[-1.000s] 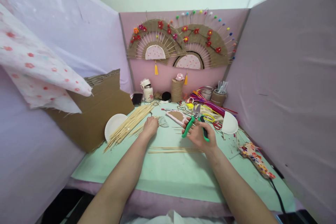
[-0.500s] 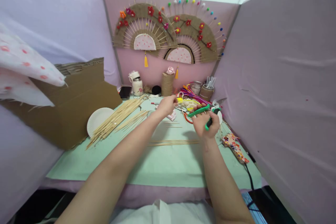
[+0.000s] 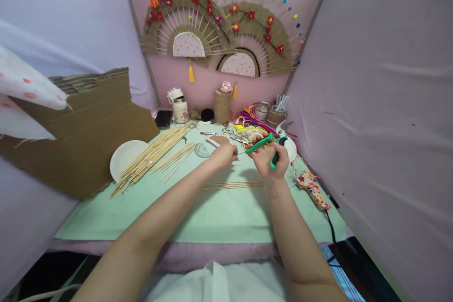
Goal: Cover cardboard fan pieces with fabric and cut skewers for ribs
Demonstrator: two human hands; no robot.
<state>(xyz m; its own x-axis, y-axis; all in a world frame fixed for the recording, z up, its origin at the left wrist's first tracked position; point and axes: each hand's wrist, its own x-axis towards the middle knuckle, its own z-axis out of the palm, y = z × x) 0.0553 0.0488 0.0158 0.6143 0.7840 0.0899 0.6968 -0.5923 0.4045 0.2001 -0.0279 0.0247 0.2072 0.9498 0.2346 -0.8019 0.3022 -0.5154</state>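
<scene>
My right hand (image 3: 269,163) is closed round green-handled cutters (image 3: 267,145), held just above the green table mat (image 3: 219,212) with the blades pointing right. My left hand (image 3: 224,154) is beside it, fingers curled in a pinch low over the mat; what it holds is too small to make out, perhaps a thin stick. A few bamboo skewers (image 3: 233,185) lie side by side on the mat just below both hands. A cardboard and fabric fan piece (image 3: 218,139) lies just beyond my left hand.
A large heap of skewers (image 3: 152,155) fans out at left beside a white paper plate (image 3: 125,156) and leaning cardboard sheets (image 3: 81,132). Twine roll (image 3: 222,106), jar, cups and pipe cleaners crowd the back. Two finished fans hang on the pink wall. A patterned glue gun (image 3: 312,189) lies right.
My left hand left the skewer heap, reached toward the back clutter, then came back down beside my right hand. My right hand turned the cutters sideways. The camera tilted down and left.
</scene>
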